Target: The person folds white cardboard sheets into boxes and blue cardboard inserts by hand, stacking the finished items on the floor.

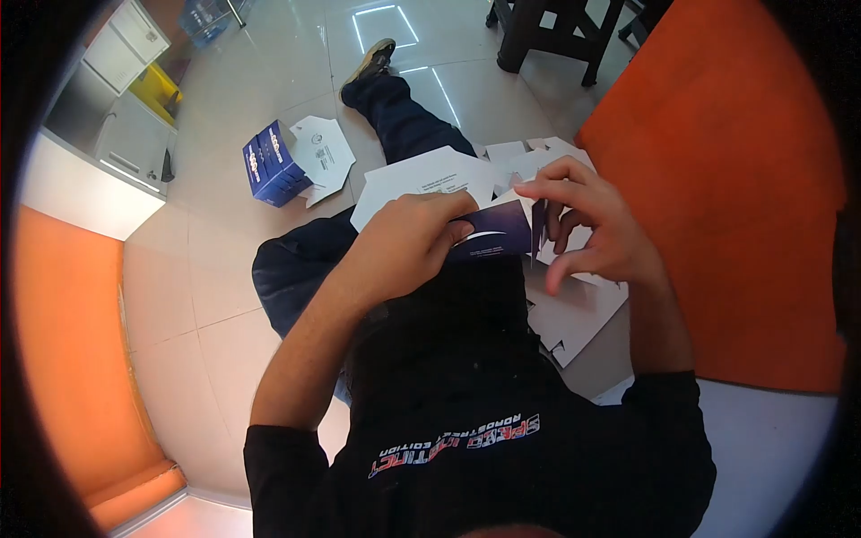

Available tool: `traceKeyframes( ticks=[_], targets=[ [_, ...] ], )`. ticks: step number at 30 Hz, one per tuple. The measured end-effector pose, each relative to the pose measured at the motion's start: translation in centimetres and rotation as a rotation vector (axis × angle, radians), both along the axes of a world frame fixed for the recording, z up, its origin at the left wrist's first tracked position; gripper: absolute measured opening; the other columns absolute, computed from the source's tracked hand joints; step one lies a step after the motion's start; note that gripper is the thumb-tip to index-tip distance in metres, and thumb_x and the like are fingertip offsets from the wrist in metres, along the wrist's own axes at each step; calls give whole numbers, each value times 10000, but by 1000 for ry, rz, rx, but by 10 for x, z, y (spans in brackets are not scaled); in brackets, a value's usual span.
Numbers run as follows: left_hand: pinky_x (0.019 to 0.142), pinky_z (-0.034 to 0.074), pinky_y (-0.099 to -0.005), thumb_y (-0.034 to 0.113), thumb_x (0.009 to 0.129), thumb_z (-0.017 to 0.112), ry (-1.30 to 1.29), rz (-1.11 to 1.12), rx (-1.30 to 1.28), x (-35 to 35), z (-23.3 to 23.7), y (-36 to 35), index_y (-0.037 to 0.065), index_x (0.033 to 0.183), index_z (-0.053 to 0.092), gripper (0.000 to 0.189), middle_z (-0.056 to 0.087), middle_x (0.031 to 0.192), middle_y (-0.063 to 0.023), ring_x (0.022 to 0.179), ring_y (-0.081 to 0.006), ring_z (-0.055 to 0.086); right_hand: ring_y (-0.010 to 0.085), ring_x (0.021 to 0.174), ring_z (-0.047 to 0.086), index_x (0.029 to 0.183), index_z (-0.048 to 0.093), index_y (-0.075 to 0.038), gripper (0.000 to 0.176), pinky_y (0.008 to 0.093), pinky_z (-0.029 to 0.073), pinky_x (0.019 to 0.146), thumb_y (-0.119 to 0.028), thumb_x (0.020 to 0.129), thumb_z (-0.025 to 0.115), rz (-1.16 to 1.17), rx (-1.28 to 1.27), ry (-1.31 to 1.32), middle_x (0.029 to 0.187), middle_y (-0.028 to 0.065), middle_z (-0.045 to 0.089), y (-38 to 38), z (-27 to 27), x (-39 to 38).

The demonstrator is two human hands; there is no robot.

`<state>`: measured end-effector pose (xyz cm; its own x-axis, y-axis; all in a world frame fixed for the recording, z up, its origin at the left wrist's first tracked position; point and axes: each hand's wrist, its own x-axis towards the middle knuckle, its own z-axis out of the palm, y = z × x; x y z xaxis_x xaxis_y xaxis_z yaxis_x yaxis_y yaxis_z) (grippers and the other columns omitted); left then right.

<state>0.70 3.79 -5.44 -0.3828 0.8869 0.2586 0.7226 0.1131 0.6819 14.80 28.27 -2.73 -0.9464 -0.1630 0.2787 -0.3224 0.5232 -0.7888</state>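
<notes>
A dark purple cardboard box [502, 231], partly folded, lies in front of my black shirt. My left hand [413, 235] is closed on its left end, thumb on the printed face and fingers over the back edge. At the box's right end, my right hand [594, 220] has its fingers spread and curved, close to the raised end flaps. White unfolded cardboard sheets [578, 323] lie beneath and beside my right hand. Another white sheet with small print [426, 175] rests across my legs behind my left hand.
On the tiled floor ahead left, folded blue-purple boxes [273, 166] sit against a flat white cardboard blank [325, 154]. My outstretched leg [404, 117] crosses the floor. An orange panel [717, 206] stands close on the right, a dark stool [556, 36] beyond, white cabinets [130, 134] far left.
</notes>
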Motion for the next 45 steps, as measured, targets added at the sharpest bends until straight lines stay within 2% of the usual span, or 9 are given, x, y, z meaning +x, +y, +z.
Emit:
traceKeyframes(
  ticks=[11,23,26,30,32,34,36,40,45],
  targets=[
    [724,503,-466,169,1003,648,162,49,-123,18,20,8,64,1090,670,138,725,890,-208,828,-407,701,243,900,662,1213,776,-124,308,317,546,716,-257,936,786,-305,459,213,1009,101,646,-32,7,2],
    [681,519,-376,138,958,720,-136,-14,-134,8,20,-5,22,1074,728,164,738,872,-167,759,-288,720,264,974,678,1377,670,-175,504,357,573,806,-161,894,810,-4,606,87,1214,123,642,-10,17,2],
    [686,528,-319,111,974,707,-20,-42,-282,0,19,-10,8,1145,702,200,758,914,-132,789,-217,734,269,985,682,1381,663,-167,511,337,586,780,-133,892,807,-271,643,346,1261,127,638,-16,19,-6],
    [728,576,-312,45,968,657,-435,146,113,-9,-6,-3,20,1227,650,261,751,907,-135,830,-180,743,287,1050,682,1380,665,-177,543,366,599,821,-223,868,840,-259,444,611,1392,133,576,-36,-21,-19],
    [856,606,-321,-21,962,584,-1060,175,438,-9,-11,2,4,1294,600,333,749,1033,-123,928,-198,745,320,1169,653,1379,664,-174,572,409,581,925,-298,854,854,-227,444,549,1434,161,553,-55,-34,-18],
    [927,609,-321,50,997,590,-1070,130,437,-7,-11,-3,17,1369,536,377,719,1167,-115,1020,-199,735,354,1287,595,1364,670,-153,564,452,541,1018,-341,861,841,-173,305,459,1458,185,544,-67,-50,-21],
    [903,612,-302,192,1047,608,-1542,-94,524,-6,-10,-8,35,1416,503,415,703,1207,-109,1066,-182,722,372,1343,558,1330,694,-140,572,466,513,1061,-379,835,850,-199,288,427,1486,199,527,-71,-58,-21],
    [837,626,-314,248,1064,590,-1287,236,431,-4,-22,-5,44,1308,554,321,700,1135,-77,990,-180,724,368,1322,573,1264,735,-131,515,456,502,1074,-401,835,826,-82,248,437,1481,188,544,-67,-59,-19],
    [782,639,-319,262,1073,587,-1318,226,535,3,-35,5,33,1257,578,294,705,1117,-106,915,-170,735,347,1263,614,1198,765,-116,415,437,545,1015,-310,835,824,-88,218,348,1429,149,611,-65,-46,-16]
  ],
)
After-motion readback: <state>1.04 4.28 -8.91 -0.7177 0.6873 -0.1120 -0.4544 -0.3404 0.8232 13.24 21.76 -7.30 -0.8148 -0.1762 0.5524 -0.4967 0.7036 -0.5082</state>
